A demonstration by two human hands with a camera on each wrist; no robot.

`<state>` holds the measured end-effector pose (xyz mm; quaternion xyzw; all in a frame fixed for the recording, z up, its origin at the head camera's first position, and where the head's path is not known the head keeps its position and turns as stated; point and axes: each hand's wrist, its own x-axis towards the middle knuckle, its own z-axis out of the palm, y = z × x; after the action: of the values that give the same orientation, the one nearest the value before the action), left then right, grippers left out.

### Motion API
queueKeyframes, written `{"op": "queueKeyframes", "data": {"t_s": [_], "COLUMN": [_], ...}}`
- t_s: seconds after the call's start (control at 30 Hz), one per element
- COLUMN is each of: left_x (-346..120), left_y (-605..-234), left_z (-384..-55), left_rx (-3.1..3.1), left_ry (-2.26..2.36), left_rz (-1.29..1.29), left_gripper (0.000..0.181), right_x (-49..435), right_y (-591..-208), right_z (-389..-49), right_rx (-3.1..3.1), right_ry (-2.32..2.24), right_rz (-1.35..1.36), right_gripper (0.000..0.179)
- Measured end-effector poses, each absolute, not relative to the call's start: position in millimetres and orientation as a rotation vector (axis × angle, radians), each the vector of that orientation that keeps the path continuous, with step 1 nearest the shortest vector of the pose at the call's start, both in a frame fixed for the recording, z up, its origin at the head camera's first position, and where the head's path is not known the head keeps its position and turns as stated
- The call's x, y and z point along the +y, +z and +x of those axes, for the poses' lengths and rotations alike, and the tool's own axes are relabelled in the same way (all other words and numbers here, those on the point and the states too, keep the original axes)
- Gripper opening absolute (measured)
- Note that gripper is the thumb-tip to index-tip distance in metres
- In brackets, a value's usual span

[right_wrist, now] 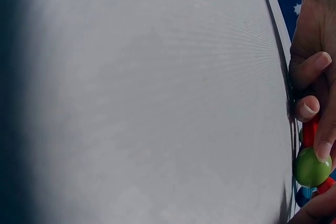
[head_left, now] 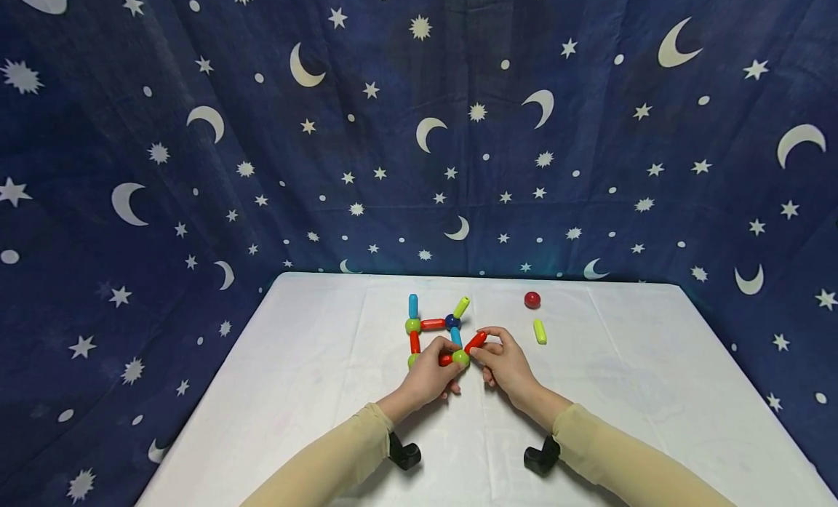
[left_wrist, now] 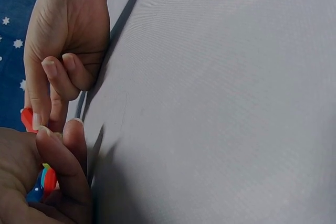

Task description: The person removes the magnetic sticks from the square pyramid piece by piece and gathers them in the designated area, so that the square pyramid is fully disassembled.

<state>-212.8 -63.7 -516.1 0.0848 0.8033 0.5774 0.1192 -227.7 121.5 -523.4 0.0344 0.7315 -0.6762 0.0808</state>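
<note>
- While both hands meet at the 4 o'clock corner of the rod-and-ball frame (head_left: 433,324), each grip is closed on a part: left hand (head_left: 428,374) on the corner green ball (head_left: 461,358), right hand (head_left: 507,365) pinching a slanted red rod (head_left: 476,340).
- Red rod: points between 1 and 2 o'clock, lower end at the ball; whether seated, cannot tell. Probably light, stiff, smooth; best pinched mid-length, ends free.
- Corner ball: glossy, likely slippery and prone to roll; best steadied from opposite sides, as a thumb-and-finger hold allows.
- Frame: four-sided, on the tabletop (head_left: 589,427); rods stiff, joints presumably the weak points, so brace at a ball rather than lift by one rod.
- Spares, well apart from the frame: red ball (head_left: 532,300) towards 2 o'clock, yellow-green rod (head_left: 540,332) at 3 o'clock; both presumably light and hard.
</note>
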Motion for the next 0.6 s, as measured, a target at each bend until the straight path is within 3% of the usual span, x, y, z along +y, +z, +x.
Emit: {"op": "queueKeyframes", "data": {"t_s": [0.6], "left_x": [-64.4], "left_y": [-516.8], "left_z": [-213.0], "left_rx": [2.364], "left_ry": [1.666], "left_rz": [0.276], "left_gripper": [0.028], "right_x": [135.1], "right_y": [-514.6], "right_z": [-227.3], "right_rx": [2.080], "right_ry": [-2.036], "right_rz": [0.059], "right_gripper": [0.051]}}
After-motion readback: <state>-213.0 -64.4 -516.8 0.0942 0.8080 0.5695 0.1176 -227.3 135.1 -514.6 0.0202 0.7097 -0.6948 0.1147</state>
